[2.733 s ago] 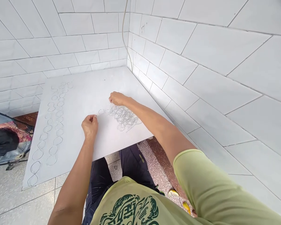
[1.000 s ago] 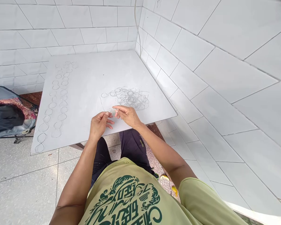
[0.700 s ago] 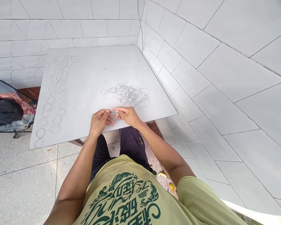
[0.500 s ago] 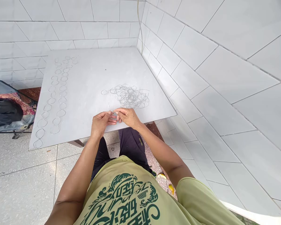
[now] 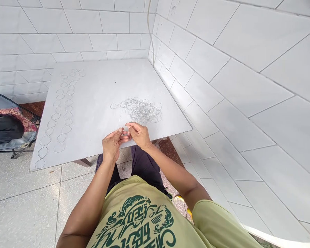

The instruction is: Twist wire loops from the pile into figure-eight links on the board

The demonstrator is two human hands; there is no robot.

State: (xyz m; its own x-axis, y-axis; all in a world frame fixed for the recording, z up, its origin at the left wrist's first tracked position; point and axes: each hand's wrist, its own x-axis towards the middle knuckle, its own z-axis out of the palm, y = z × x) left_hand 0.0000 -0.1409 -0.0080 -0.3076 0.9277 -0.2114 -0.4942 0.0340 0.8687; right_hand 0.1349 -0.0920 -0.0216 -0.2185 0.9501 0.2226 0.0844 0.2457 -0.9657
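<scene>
My left hand (image 5: 111,144) and my right hand (image 5: 138,134) meet fingertip to fingertip above the near edge of a white board (image 5: 98,93). Between them they pinch a thin piece of wire (image 5: 124,130), bent into a small loop. Just beyond the hands a tangled heap of loose wire loops (image 5: 142,110) lies on the board. Along the board's left side, two rows of finished figure-eight wire links (image 5: 59,117) are laid out one after another.
White tiled walls (image 5: 222,69) close in behind and to the right of the board. A thin cable (image 5: 150,34) hangs down in the corner. A bag with dark and patterned cloth (image 5: 7,124) sits on the tiled floor at the left.
My right hand left the wire heap and came back to the near edge to meet my left hand. Both now pinch one wire piece, which has been worked between the fingertips for the last second.
</scene>
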